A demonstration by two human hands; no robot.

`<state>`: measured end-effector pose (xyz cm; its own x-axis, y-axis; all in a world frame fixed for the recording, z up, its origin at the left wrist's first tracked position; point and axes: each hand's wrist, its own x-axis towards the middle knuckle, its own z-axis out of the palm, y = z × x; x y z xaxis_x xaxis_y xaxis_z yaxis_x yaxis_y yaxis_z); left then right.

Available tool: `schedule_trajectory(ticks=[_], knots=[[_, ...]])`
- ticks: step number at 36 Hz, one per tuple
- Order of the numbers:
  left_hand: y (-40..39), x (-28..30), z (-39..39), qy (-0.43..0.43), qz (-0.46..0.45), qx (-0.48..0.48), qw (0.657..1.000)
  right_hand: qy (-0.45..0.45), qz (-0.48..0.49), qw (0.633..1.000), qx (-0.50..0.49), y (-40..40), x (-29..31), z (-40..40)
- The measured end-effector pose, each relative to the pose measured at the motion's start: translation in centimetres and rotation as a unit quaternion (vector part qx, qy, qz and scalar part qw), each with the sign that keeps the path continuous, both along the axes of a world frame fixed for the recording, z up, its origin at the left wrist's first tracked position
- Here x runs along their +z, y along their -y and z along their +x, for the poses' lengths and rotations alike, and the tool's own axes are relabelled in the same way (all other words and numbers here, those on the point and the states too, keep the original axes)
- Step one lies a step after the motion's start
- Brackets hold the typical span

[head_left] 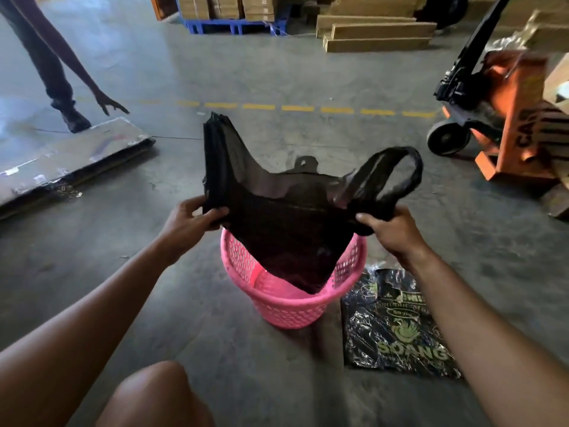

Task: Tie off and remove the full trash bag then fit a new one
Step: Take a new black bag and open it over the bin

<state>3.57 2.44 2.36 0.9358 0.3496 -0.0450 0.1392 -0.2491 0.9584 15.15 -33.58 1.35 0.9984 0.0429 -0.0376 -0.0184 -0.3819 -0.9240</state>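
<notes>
A pink perforated plastic basket [292, 306] stands on the concrete floor in front of me. I hold a thin black handled trash bag [286, 217] stretched above it, its bottom hanging down inside the basket. My left hand [191, 221] grips the bag's left edge below one upright handle. My right hand [391, 228] grips the right edge, where the other handle loops upward. No full bag is visible.
A black pack of bags [397, 328] with green print lies right of the basket. An orange pallet jack [498, 118] stands at right. Flattened cardboard [67, 158] lies at left, where another person [61, 72] reaches down. Stacked boxes and a blue pallet [234, 26] are behind.
</notes>
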Motion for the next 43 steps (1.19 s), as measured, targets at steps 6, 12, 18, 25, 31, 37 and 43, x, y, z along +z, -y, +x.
schedule_trajectory(ticks=[6, 12, 18, 25, 31, 37, 43], knots=[[-1.8, -3.6, -5.3, 0.003, 0.119, -0.048, 0.992, 0.002, 0.003, 0.999, 0.041, 3.6, -3.4, -4.1], [-1.5, -6.3, -8.6, -0.062, 0.038, -0.151, 0.986, -0.195, 0.038, 0.979, 0.043, 5.4, -7.4, -7.6], [-2.7, -10.0, -10.1, -0.185, -0.144, -0.092, 0.968, -0.285, 0.196, 0.937, 0.047, 6.5, -9.5, -9.8], [-1.6, -5.7, -10.8, -0.146, -0.133, 0.069, 0.978, -0.229, 0.257, 0.924, -0.164, 9.3, -7.5, -8.9], [4.7, -1.6, -12.6, -0.190, 0.127, -0.029, 0.973, -0.001, 0.214, 0.968, -0.130, 9.6, 3.5, -5.7], [7.1, -4.0, -12.3, -0.096, 0.335, -0.111, 0.931, 0.163, -0.354, 0.903, 0.184, 2.9, 7.9, -8.8], [2.8, -0.5, -11.1, -0.034, 0.119, -0.155, 0.980, 0.164, -0.438, 0.808, 0.358, 3.8, 6.0, -6.4]])
